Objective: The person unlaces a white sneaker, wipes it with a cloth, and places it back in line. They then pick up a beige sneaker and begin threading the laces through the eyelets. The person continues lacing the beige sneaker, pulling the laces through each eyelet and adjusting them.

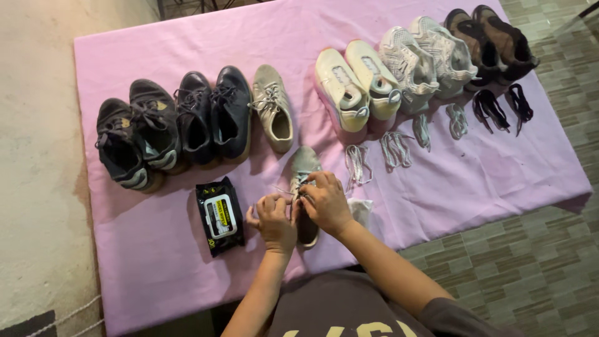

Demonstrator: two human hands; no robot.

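Here, both hands work at a beige sneaker (304, 170) that lies near the front edge of a pink cloth (156, 249), toe pointing toward the far edge; the left hand (273, 221) is curled narrow, its fingertips pinching a thin pale lace end just beside the shoe's left side; the right hand (326, 201) rests on top of the shoe's lacing, fingers bent and closed around the laces, covering the middle of the upper; a crumpled white wipe (362, 209) lies just beside the right wrist, touching the shoe's right side or nearly so, I cannot tell which; a black wipes packet (219, 215) with a yellow and white label lies flat to the left of the left hand, near the front edge; toward the far edge stands a row of shoes: two black pairs (168, 128) at the left, a single beige sneaker (273, 107) matching the one in hand, then a cream pair (357, 82), a white knit pair (427, 57) and a brown pair (493, 40) toward the far right corner; loose laces, white (357, 163) and black (499, 107), lie bundled before the right-hand pairs.
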